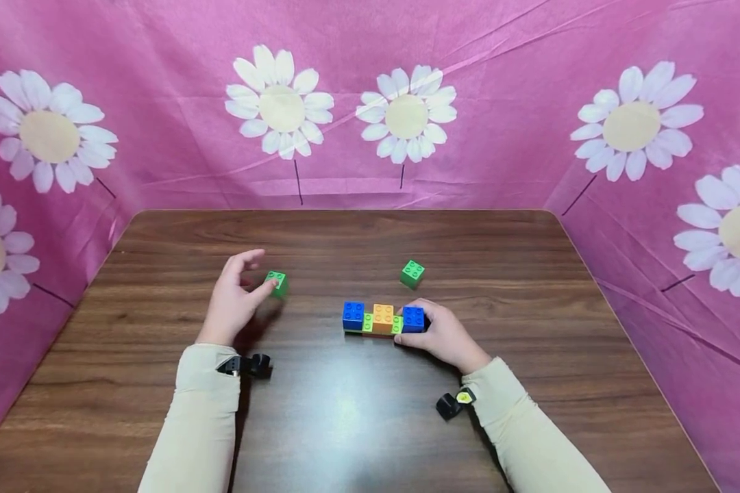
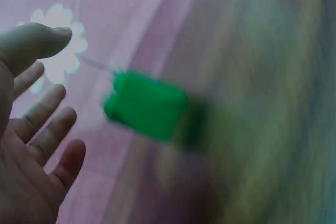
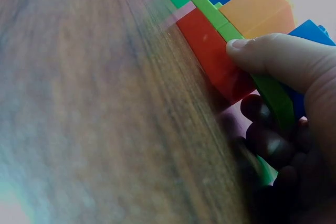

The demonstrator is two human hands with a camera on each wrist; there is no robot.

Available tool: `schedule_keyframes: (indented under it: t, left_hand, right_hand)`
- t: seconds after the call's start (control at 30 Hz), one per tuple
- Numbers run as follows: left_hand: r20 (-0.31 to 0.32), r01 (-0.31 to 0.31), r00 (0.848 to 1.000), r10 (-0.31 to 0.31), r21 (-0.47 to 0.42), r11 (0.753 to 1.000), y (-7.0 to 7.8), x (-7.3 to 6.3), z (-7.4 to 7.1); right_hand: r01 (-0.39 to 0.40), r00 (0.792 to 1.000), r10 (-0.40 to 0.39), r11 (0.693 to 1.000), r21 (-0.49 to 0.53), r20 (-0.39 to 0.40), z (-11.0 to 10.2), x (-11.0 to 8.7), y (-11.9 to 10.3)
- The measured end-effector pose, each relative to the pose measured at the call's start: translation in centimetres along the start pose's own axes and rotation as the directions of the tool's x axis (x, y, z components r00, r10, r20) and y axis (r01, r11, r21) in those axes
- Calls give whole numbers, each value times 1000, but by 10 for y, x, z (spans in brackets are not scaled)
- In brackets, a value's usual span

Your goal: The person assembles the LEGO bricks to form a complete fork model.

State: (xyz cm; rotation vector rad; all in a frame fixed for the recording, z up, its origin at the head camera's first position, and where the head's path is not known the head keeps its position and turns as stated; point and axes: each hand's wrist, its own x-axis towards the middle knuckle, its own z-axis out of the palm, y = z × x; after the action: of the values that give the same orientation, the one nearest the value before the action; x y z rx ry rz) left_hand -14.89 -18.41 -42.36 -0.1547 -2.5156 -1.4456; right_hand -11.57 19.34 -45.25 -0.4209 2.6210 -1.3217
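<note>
My right hand [image 1: 447,335] grips the right end of a toy brick assembly [image 1: 379,330], thumb in front and fingers behind. Two blue bricks [image 1: 353,315] stand at its ends and an orange brick [image 1: 383,318] in the middle, on a lime-green layer. Beneath that layer, the right wrist view shows a red brick [image 3: 210,56]. On the left, my left hand [image 1: 233,301] is spread beside a green brick [image 1: 277,283], its thumb overlapping it in the head view. The left wrist view shows the thumb and fingers apart from that green brick [image 2: 147,106].
A second green brick [image 1: 412,274] sits on the brown wooden table [image 1: 321,239], behind the assembly. Pink cloth [image 1: 499,137] with daisies surrounds the table's back and sides. Each wrist wears a strap with a small black camera [image 1: 449,407].
</note>
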Motion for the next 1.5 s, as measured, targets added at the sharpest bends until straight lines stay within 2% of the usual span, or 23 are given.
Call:
schedule_keyframes:
  t: [0.13, 0.23, 0.4, 0.5, 0.67, 0.8, 0.97, 1.07, 1.2, 1.33, 1.5]
  left_hand:
    - [29, 39, 999, -39, -12, 999, -16, 1, -6]
    - [94, 58, 994, -52, -59, 997, -25, 2, -8]
    - [214, 100, 973, -84, -65, 993, -33, 3, -9]
    - [244, 103, 965, -93, -31, 994, -34, 3, -7]
    - [247, 91, 964, -95, 29, 995, -33, 5, -6]
    - [219, 115, 967, -132, 89, 989, -30, 2, -2]
    - [180, 133, 972, -154, 123, 983, -28, -3, 11]
    - [163, 119, 977, -141, 137, 983, -26, -6, 18]
    - [151, 87, 982, -110, 149, 985, -22, -11, 27]
    - [186, 43, 980, -74, 163, 986, -15, -16, 36]
    - [251, -22, 968, -21, 165, 986, -6, -20, 48]
  right_hand:
    - [-3, 1000, 3, 1000, 2, -4, -1, 0, 0]
    - [-3, 1000, 3, 1000, 6, -6, -1, 0, -1]
    - [-4, 1000, 4, 1000, -2, -9, -1, 0, -2]
    - [-6, 1000, 6, 1000, 0, -10, -1, 1, -2]
    - [22, 999, -22, 1000, 13, -50, 0, 3, -3]
    - [53, 995, -52, 998, 13, -90, 0, 3, -1]
    - [1, 990, 12, 996, 89, -140, -7, 0, 0]
    - [-26, 989, 46, 990, 137, -143, -10, 0, 0]
    - [-27, 990, 49, 987, 161, -133, -12, -2, -3]
    - [-31, 990, 56, 983, 183, -132, -16, -4, -8]
    - [-46, 989, 71, 981, 191, -129, -21, -5, -14]
